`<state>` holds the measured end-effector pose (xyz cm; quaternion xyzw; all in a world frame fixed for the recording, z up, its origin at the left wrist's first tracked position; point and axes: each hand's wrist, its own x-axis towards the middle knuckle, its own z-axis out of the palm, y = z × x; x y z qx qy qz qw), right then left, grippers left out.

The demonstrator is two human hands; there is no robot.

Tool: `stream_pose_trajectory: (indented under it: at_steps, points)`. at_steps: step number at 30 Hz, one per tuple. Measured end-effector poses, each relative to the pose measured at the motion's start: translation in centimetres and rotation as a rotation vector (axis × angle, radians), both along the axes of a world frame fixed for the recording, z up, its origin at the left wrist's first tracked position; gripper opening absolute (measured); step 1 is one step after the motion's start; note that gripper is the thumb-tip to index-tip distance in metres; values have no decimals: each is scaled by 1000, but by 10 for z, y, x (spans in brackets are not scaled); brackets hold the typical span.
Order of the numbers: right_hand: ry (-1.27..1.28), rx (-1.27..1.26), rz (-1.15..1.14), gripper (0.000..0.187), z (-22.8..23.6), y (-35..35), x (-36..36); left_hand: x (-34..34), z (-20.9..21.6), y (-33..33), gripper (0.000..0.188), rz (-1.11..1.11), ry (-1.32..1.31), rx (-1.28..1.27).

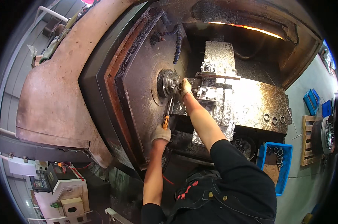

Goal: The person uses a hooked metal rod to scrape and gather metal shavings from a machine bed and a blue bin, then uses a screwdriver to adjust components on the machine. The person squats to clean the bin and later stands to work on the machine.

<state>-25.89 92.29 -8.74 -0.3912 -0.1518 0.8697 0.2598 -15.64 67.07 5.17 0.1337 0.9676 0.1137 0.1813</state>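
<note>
My left hand (pixel 161 133), in a pale work glove, is closed round the orange handle of an air blow gun (pixel 165 122). Its long thin metal nozzle slants up to the lower side of the lathe chuck (pixel 168 83). Just right of the chuck, my gloved right hand (pixel 186 89) has its fingers closed on a small dark metal ring (pixel 180 86), partly hidden by the fingers. The chuck sits on the machine's upright inner wall, with a round bright face. To the right of this hand stands a tool block (pixel 207 93) on the slide.
Several metal rings, one a bare ring (pixel 266 117), stand on the chip-covered machine table (pixel 251 100). A blue crate (pixel 287 168) with more rings is at lower right. A segmented coolant hose (pixel 177 44) hangs above the chuck. A wooden pallet (pixel 307 140) lies farther right.
</note>
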Motion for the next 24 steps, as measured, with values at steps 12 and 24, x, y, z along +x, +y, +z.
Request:
stream_pose_trajectory:
  at_steps: [12, 24]
  points:
    - [-289, 883, -84, 32, -7, -1, 21, 15, -36, -36, 33, 44, -26, 116]
    - [-675, 1099, 46, 37, 35, -28, 22, 31, -75, -67, 32, 99, -96, 462]
